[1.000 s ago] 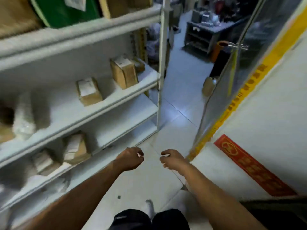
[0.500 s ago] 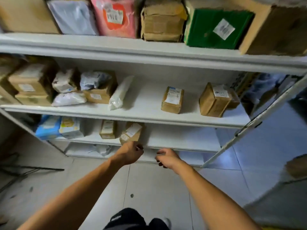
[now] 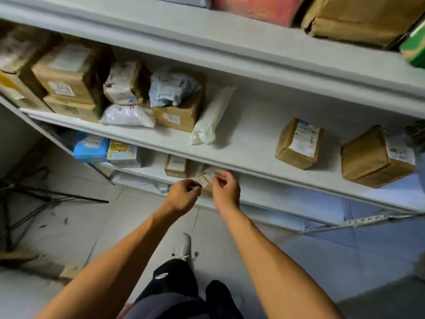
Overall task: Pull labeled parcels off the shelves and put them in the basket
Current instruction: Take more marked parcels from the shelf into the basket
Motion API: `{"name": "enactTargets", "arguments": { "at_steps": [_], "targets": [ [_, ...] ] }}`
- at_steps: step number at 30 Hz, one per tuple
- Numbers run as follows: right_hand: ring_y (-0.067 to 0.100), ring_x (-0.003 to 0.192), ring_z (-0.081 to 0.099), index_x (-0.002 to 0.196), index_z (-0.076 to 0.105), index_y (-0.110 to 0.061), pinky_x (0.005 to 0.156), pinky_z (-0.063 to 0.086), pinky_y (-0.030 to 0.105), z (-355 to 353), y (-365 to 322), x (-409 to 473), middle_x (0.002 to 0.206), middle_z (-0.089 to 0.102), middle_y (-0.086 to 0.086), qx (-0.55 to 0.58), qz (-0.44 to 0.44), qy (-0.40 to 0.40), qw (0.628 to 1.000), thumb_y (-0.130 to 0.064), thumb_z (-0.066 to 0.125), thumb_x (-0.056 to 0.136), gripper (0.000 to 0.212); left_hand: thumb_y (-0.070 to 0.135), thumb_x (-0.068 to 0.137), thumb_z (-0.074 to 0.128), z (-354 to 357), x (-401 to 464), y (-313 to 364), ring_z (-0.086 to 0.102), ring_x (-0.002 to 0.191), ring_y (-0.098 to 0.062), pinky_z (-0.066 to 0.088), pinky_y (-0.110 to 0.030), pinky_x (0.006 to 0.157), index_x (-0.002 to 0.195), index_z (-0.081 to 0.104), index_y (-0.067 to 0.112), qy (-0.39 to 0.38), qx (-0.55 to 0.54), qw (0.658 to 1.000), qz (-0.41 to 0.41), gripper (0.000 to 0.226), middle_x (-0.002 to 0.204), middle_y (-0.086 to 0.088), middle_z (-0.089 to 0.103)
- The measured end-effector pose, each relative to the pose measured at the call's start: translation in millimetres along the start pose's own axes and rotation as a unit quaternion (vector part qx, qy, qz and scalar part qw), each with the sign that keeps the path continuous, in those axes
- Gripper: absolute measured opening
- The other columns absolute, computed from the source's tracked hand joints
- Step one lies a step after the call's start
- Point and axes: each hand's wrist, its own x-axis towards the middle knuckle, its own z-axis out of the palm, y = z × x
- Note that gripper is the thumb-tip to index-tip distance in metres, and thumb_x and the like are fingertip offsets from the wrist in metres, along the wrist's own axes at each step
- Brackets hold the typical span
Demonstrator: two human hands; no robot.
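A small brown parcel (image 3: 205, 177) with a white numbered label leans on the lower shelf (image 3: 264, 192), beside another small box (image 3: 176, 166). My left hand (image 3: 182, 196) is just in front of its left side, fingers loosely curled, fingertips at the label's edge. My right hand (image 3: 226, 190) hovers at its right side, fingers also loosely curled. Neither hand visibly grips the parcel. More labelled parcels stand on the middle shelf: two brown boxes (image 3: 298, 143) (image 3: 377, 156), a white bag (image 3: 210, 118) and a box marked 0227 (image 3: 177, 116). No basket is in view.
White metal shelving fills the view, with stacked cartons (image 3: 66, 81) at the left and a pink parcel (image 3: 255, 6) and a brown one (image 3: 358, 17) on the top shelf. Blue and yellow boxes (image 3: 107, 149) sit low left. A black stand (image 3: 46, 199) lies on the tiled floor.
The view swung from the aisle to face the shelves and moved closer. Both hands rose and reached forward to the small labelled parcel on the lower shelf.
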Motion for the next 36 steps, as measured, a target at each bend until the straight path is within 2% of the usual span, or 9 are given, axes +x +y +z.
{"name": "enactTargets", "arguments": {
  "at_steps": [5, 9, 12, 15, 18, 21, 26, 31, 36],
  "targets": [
    [0.019, 0.119, 0.055, 0.139, 0.051, -0.018, 0.09, 0.048, 0.028, 63.5, -54.6, 68.1, 0.133, 0.055, 0.004, 0.001, -0.032, 0.128, 0.991, -0.036, 0.071, 0.092, 0.054, 0.009, 0.101, 0.053, -33.5, 40.4, -18.5, 0.066, 0.08, -0.02, 0.047, -0.01, 0.058, 0.11, 0.067, 0.003, -0.038, -0.052, 0.998, -0.028, 0.018, 0.097, -0.016, 0.072],
    [0.031, 0.147, 0.033, 0.159, 0.021, -0.021, 0.116, 0.034, 0.044, 87.9, -87.3, 120.3, 0.162, 0.03, 0.01, 0.002, 0.087, 0.082, 0.993, -0.056, 0.07, 0.086, 0.095, 0.01, 0.103, 0.051, -51.0, 60.7, -32.1, 0.067, 0.084, -0.02, 0.048, -0.01, 0.06, 0.113, 0.066, 0.002, -0.054, -0.082, 0.994, -0.046, 0.021, 0.099, -0.015, 0.072],
    [0.033, 0.135, 0.05, 0.151, 0.041, -0.014, 0.109, 0.045, 0.04, 97.1, -89.6, 144.1, 0.15, 0.049, 0.012, -0.023, 0.101, 0.1, 0.99, -0.054, 0.074, 0.083, 0.085, 0.011, 0.103, 0.05, -57.6, 70.5, -34.6, 0.067, 0.084, -0.018, 0.048, -0.01, 0.06, 0.114, 0.066, 0.002, -0.059, -0.116, 0.99, -0.056, 0.021, 0.101, -0.015, 0.071],
    [0.027, 0.107, 0.065, 0.126, 0.064, -0.009, 0.08, 0.048, 0.025, 93.2, -83.8, 143.3, 0.125, 0.065, 0.008, 0.002, 0.098, 0.11, 0.989, -0.044, 0.077, 0.084, 0.056, 0.012, 0.103, 0.05, -61.4, 77.5, -33.6, 0.069, 0.086, -0.019, 0.05, -0.014, 0.064, 0.113, 0.067, 0.006, -0.063, -0.138, 0.986, -0.064, 0.021, 0.099, -0.013, 0.072],
    [0.014, 0.084, 0.066, 0.111, 0.069, -0.013, 0.066, 0.05, 0.021, 80.5, -69.3, 116.9, 0.106, 0.07, -0.001, 0.07, 0.106, 0.083, 0.988, -0.037, 0.08, 0.085, 0.038, 0.017, 0.103, 0.05, -61.7, 82.6, -27.3, 0.069, 0.089, -0.023, 0.053, -0.027, 0.074, 0.108, 0.068, 0.011, -0.068, -0.167, 0.98, -0.078, 0.019, 0.098, -0.01, 0.074],
    [0.015, 0.082, 0.07, 0.109, 0.071, -0.012, 0.058, 0.054, 0.018, 65.7, -45.3, 79.6, 0.104, 0.073, 0.005, 0.126, 0.127, 0.071, 0.981, -0.031, 0.081, 0.084, 0.033, 0.02, 0.103, 0.051, -59.2, 87.1, -15.6, 0.069, 0.093, -0.027, 0.053, -0.034, 0.082, 0.102, 0.068, 0.014, -0.074, -0.23, 0.965, -0.098, 0.018, 0.101, -0.011, 0.073],
    [0.024, 0.098, 0.073, 0.108, 0.074, -0.01, 0.084, 0.058, 0.039, 28.9, 12.2, 16.7, 0.104, 0.077, 0.009, 0.213, 0.132, 0.01, 0.968, -0.023, 0.081, 0.083, 0.029, 0.024, 0.098, 0.061, -44.6, 86.2, -3.4, 0.073, 0.098, -0.028, 0.06, -0.034, 0.08, 0.125, 0.061, 0.016, -0.11, -0.302, 0.942, -0.092, 0.028, 0.114, -0.01, 0.071],
    [0.031, 0.11, 0.068, 0.115, 0.068, -0.003, 0.087, 0.058, 0.038, -15.6, 57.8, -41.5, 0.115, 0.073, 0.017, 0.292, 0.169, -0.076, 0.938, -0.018, 0.078, 0.082, 0.038, 0.027, 0.085, 0.075, -16.1, 65.4, -9.5, 0.074, 0.098, -0.027, 0.06, -0.04, 0.083, 0.129, 0.062, 0.016, -0.225, -0.334, 0.903, -0.149, 0.046, 0.115, -0.008, 0.072],
    [0.029, 0.11, 0.069, 0.122, 0.066, -0.007, 0.083, 0.058, 0.035, -58.3, 97.0, -80.7, 0.117, 0.073, 0.013, 0.229, 0.167, -0.114, 0.952, -0.025, 0.086, 0.069, 0.06, 0.02, 0.072, 0.086, 12.9, 39.6, -16.0, 0.07, 0.109, -0.031, 0.059, -0.038, 0.084, 0.124, 0.06, 0.006, -0.283, -0.282, 0.907, -0.137, 0.06, 0.119, -0.012, 0.071]
  ]
}}
